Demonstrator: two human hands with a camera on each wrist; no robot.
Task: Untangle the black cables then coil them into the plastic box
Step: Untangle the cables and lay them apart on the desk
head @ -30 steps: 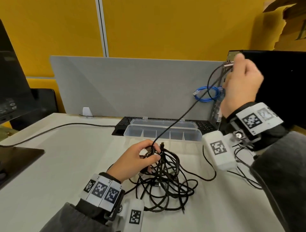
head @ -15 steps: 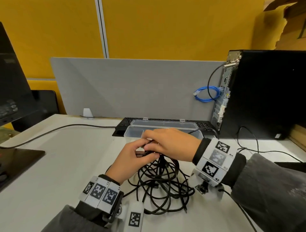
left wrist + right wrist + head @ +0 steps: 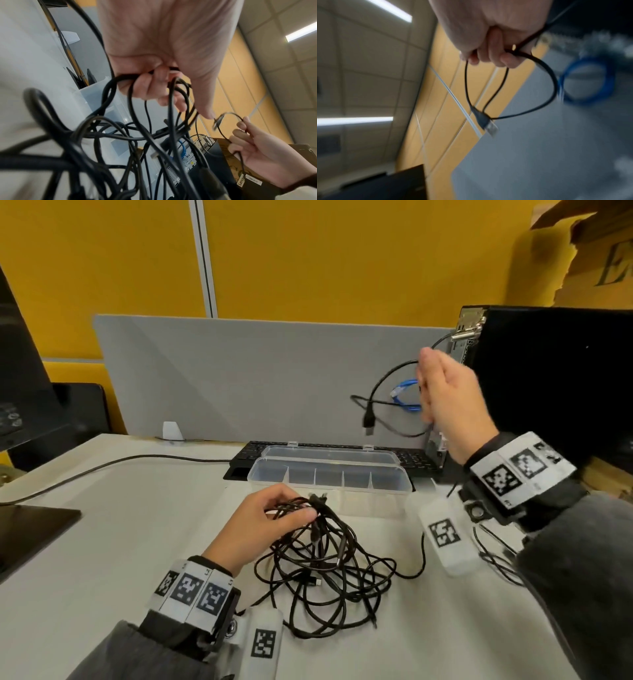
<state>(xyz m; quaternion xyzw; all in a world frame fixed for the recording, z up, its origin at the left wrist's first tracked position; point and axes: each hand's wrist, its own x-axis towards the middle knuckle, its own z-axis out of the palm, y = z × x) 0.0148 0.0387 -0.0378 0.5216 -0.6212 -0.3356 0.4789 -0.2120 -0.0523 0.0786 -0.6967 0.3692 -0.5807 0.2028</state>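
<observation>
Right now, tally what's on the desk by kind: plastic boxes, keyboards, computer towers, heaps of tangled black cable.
Plastic box: 1
Keyboard: 1
Computer tower: 1
Black cable heap: 1
Total: 4

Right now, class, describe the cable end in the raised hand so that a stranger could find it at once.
Start at the grey divider. In front of it the right hand holds a black cable loop in the air. Its USB plug dangles free, unlike the tangled cables on the table.
</observation>
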